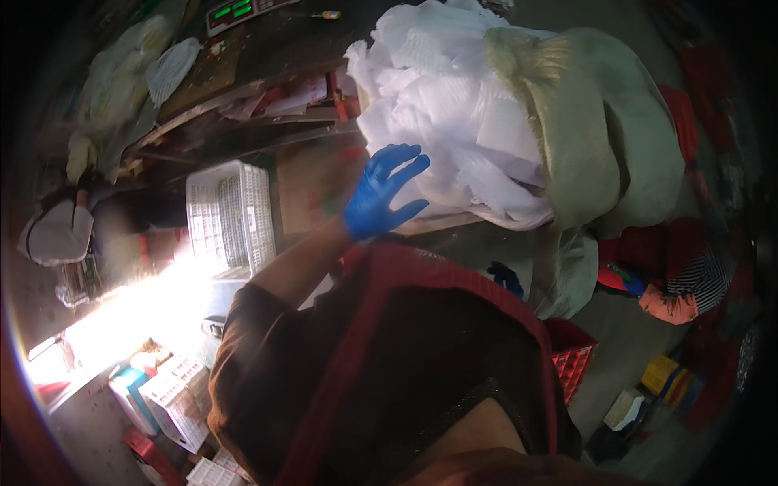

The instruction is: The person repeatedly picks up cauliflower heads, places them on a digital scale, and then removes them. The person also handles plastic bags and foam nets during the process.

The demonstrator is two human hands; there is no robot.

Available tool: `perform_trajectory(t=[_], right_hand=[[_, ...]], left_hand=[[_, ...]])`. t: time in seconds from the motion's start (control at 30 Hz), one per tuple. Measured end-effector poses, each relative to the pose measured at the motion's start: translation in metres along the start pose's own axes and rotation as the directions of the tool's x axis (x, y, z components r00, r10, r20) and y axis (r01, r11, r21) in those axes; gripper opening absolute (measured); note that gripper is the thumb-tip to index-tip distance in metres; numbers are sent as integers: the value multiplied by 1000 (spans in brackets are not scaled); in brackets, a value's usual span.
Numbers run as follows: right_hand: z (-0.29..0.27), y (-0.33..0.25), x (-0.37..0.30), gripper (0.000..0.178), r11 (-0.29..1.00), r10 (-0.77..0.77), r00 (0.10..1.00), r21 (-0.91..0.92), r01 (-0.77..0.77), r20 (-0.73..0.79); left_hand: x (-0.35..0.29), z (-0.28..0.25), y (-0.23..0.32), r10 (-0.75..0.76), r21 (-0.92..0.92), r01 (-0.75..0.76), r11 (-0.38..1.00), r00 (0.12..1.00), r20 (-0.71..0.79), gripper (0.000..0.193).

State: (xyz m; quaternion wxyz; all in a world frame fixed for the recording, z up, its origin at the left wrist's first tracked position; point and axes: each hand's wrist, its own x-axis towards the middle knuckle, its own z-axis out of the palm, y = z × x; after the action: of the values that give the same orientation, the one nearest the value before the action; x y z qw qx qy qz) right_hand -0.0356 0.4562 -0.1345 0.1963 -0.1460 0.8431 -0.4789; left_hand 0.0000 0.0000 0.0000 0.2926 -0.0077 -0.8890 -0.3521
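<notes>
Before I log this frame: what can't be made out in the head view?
- Right hand: only a bit of blue glove shows past the red-trimmed apron.
- Left hand: open, but contact with the white foam netting is unclear.
- Lower left: glare washes out the floor beside the white crate.

White foam net sleeves (454,113) piled loose in open beige sack (600,138), upper centre.

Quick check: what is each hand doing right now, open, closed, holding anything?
Left hand: blue glove, fingers spread open, reaching at the white foam netting, holding nothing.
Right hand: mostly hidden, only a bit of blue glove; cannot tell.
</notes>
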Motion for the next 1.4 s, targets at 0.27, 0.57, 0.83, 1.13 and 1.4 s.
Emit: perform_trajectory(t=[0.27,0.57,0.83,1.13,1.4], right_hand=[[94,-14,77,21,1000,5,860,-14,3,510],[214,-21,113,26,994,-111,548,90,65,829],[333,-124,124,27,975,-201,398,145,167,895],[501,-269,191,27,944,-214,480,55,325,851],[543,-349,235,21,938,-228,470,63,341,853]], left_hand=[[-111,-11,43,-383,61,386,920,922,-61,60],[-208,-71,43,-562,157,593,790,802,-203,49],[-232,-150,-55,-583,151,617,772,783,-217,41],[-175,-374,-255,-623,-82,670,738,630,-463,77],[-48,-449,-488,-570,24,904,426,289,-769,79]])
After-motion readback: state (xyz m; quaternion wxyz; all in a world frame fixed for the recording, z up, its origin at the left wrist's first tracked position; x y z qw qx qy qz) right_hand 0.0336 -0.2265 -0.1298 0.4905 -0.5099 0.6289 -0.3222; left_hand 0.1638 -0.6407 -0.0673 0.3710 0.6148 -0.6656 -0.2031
